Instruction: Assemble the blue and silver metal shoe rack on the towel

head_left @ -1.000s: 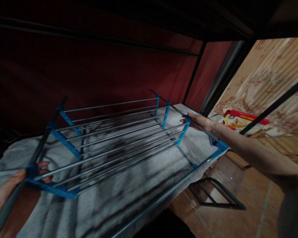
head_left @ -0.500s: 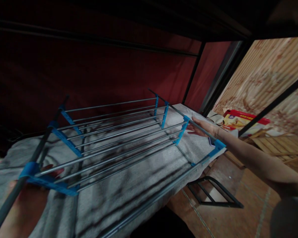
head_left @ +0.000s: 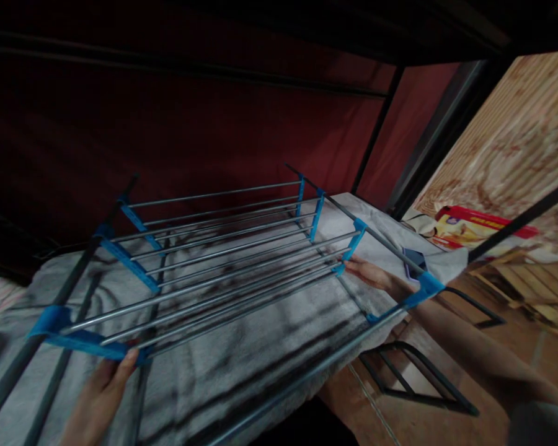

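Left hand [head_left: 97, 393] clamps a blue bracket [head_left: 86, 342] of the rack [head_left: 232, 249]. Right hand [head_left: 369, 272] clamps another, toward the blanket's [head_left: 279, 334] right edge

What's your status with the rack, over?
Left hand holding near-left blue bracket. Right hand at right-side bracket, grip unclear. Rack on grey cloth. Possible obstacle: phone-like object nearby.

Free: wide gap betw. rack rods [head_left: 242, 272] & frt tube [head_left: 316, 368], grey blanket [head_left: 260, 341] below. Tight: slots betw. rods. Blocked, near bracket ends: L hand [head_left: 100, 390], R hand [head_left: 367, 272]. Blocked, R: side rail [head_left: 390, 246], R forearm [head_left: 474, 347] passing under; phone [head_left: 415, 263] nearby. Blocked, rear: dk red panel [head_left: 204, 136]; black post [head_left: 378, 130], rear R.
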